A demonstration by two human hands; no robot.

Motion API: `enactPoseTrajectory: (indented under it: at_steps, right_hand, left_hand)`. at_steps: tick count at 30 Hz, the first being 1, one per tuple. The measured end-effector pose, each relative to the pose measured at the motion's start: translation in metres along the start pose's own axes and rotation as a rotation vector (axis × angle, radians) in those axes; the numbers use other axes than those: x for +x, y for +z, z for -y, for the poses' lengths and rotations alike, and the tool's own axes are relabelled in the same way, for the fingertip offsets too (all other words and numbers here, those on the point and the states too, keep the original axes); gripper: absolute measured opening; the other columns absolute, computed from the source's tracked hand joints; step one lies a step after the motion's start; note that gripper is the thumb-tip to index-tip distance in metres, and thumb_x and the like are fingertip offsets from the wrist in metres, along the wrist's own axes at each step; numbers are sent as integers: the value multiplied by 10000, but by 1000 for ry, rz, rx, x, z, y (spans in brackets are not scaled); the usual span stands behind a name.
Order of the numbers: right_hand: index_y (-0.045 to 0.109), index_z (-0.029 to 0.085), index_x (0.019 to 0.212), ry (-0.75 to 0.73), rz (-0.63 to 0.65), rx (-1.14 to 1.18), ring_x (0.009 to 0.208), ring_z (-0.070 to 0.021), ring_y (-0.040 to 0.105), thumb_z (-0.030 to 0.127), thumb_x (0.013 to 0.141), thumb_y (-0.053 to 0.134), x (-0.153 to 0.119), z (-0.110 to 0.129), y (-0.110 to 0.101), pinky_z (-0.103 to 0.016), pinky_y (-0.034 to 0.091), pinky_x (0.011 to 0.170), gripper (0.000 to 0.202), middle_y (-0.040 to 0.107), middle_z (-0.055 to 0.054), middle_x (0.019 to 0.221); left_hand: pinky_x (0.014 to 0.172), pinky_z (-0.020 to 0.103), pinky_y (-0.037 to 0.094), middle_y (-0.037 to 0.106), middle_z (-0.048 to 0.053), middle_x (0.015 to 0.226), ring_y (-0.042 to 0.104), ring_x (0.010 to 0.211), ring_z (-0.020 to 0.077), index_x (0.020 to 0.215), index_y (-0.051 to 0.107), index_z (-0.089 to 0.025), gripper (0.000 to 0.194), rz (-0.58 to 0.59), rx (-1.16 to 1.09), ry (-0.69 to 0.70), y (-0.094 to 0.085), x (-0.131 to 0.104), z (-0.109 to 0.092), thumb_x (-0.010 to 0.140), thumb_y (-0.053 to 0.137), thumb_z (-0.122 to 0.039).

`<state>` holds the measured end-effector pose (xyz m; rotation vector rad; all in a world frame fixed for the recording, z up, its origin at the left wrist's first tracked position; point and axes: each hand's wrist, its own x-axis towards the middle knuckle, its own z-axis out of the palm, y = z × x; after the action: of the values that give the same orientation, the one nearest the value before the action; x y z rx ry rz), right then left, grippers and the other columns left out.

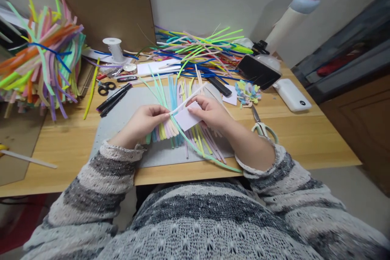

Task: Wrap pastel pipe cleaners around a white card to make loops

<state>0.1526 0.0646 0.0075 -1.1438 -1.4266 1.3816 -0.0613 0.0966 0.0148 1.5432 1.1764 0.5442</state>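
Observation:
My left hand (145, 121) is closed in a pinch on one end of a pale pipe cleaner (183, 104), above a row of folded pastel pipe cleaners (166, 131). Between the thumb and fingers of my right hand (213, 113) is a small white card (186, 118), tilted over the row. The pale pipe cleaner runs up behind this card toward my right fingers; whether they grip it too, I cannot tell. A long mint-green pipe cleaner (195, 149) trails from the left fingertips to the table's front edge. Loose pastel strands stick out beneath both hands on a grey mat (117, 130).
Scissors (261, 124) lie right of my right hand, near a pastel fuzzy bundle (247, 92), a phone (258, 72) and a white power bank (293, 95). Black markers (114, 99) lie left. Loose pipe cleaners (201, 48) pile behind; a big tied bunch (42, 57) stands far left.

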Motion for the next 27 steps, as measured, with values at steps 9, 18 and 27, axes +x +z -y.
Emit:
enactPoseTrajectory:
  at_steps: [9,18,27]
  right_hand:
    - [538,167,906,13,-9,139,307,-45,371,269,796,594,0,-5,8,-160,273,256,160,489,87,502]
    - [522,180,895,-39,-50,98,294,-48,363,288,816,576,-3,-7,16,-166,254,258,144,460,98,483]
    - [496,207,943,-23,-62,58,346,-50,373,367,809,601,-4,-9,18,-190,285,314,234,484,83,578]
  left_hand:
    - [535,200,342,576,-17,616,467,564,89,716,656,-135,256,23,-144,-11,3,-2,-5,605,723,-356]
    - [491,191,323,558,-19,594,453,533,78,709,648,-126,269,22,-160,-36,5,-1,-1,612,724,-365]
    - [494,217,340,588,-4,574,480,505,99,696,656,-129,292,24,-107,-34,3,-1,-1,601,730,-395]
